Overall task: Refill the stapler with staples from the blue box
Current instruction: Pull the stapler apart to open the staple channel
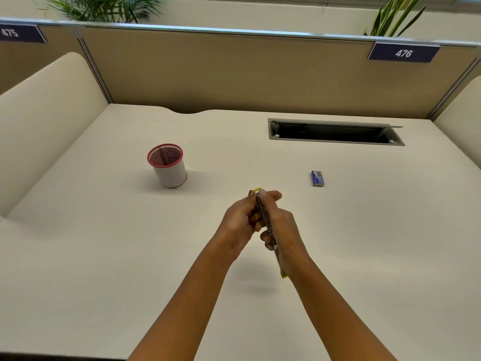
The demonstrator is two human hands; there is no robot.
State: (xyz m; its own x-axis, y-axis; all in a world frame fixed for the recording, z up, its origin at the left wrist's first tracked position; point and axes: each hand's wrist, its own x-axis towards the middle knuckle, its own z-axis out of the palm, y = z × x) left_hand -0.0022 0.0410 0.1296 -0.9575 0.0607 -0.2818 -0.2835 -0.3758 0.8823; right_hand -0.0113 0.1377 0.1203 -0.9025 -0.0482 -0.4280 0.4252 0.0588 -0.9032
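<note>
Both hands are gripping the stapler (268,225) up off the surface (104,256), left hand (240,220) wrapping the far end and right hand (282,225) clutching the middle, with the yellow tail poking out toward the near side. It's turned on edge so the metal track is showing. The blue box (317,178) is sitting well off to the right and a bit farther out. A red-rimmed mesh cup (168,165) is standing far left.
</note>
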